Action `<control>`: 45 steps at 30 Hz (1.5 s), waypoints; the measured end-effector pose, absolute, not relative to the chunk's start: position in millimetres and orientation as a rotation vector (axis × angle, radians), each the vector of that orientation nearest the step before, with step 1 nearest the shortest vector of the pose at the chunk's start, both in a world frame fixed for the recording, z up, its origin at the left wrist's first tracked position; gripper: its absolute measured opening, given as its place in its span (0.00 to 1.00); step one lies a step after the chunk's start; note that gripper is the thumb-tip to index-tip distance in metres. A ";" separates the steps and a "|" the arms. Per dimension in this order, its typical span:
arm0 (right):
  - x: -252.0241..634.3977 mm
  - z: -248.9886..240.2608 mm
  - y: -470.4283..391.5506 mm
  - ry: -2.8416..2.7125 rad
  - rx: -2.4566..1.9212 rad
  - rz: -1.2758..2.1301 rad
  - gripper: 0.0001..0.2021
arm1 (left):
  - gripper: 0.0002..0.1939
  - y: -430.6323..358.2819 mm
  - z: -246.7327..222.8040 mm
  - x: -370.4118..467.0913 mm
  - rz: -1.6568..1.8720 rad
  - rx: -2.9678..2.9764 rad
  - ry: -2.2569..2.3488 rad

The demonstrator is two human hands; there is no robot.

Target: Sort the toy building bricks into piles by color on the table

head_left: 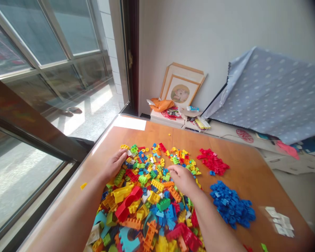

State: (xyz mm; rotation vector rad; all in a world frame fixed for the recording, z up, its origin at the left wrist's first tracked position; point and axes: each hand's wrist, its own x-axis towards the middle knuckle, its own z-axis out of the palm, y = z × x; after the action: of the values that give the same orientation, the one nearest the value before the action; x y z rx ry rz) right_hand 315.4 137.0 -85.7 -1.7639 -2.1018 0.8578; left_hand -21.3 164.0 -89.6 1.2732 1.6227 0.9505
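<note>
A large mixed heap of colourful toy building bricks spreads between my arms on the wooden table. My left hand lies at the heap's upper left edge, fingers stretched toward small white and green bricks. On the right side, my right hand reaches over the heap with loosely bent fingers, nearest to small yellow and blue bricks. I see no brick held in either hand, though some fingertips are partly hidden. A long red arched brick and a green brick lie on the heap between my forearms.
Right of the heap are separate piles of red bricks, blue bricks and white bricks. A white sheet lies at the table's far left corner. A glass door frame stands along the left edge. Low cabinets stand beyond.
</note>
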 end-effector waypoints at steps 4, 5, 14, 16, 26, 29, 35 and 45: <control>330.2 -104.7 172.0 -2.053 -1.986 0.533 0.21 | 0.35 164.4 -99.4 -26.9 0.935 1.277 1.556; 332.4 -107.3 177.0 -2.080 -2.019 0.490 0.23 | 0.36 164.5 -100.7 -27.7 0.935 1.254 1.563; 346.9 -114.5 184.9 -1.903 -2.024 0.806 0.13 | 0.35 163.2 -89.0 -22.6 0.970 1.169 1.605; 352.7 -118.3 194.9 -1.810 -2.054 0.701 0.14 | 0.36 162.6 -88.3 -22.4 0.963 1.144 1.618; 381.6 -126.2 199.5 -1.813 -2.195 0.425 0.18 | 0.37 163.0 -84.7 -22.0 0.951 1.064 1.629; 388.5 -125.2 184.7 -1.850 -2.238 0.463 0.17 | 0.36 163.3 -84.1 -21.9 0.946 1.064 1.646; 387.7 -130.9 149.5 -1.841 -2.109 0.624 0.13 | 0.35 164.2 -89.9 -24.6 0.957 1.136 1.627; 374.8 -130.6 137.1 -1.466 -1.782 1.200 0.16 | 0.38 163.2 -78.0 -17.4 0.911 1.105 1.676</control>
State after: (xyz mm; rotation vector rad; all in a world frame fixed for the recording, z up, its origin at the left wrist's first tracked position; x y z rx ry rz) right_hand 374.8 137.1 -130.6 -1.7822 -1.4656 1.1997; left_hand -17.4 163.2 -78.0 1.1055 1.6759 0.9110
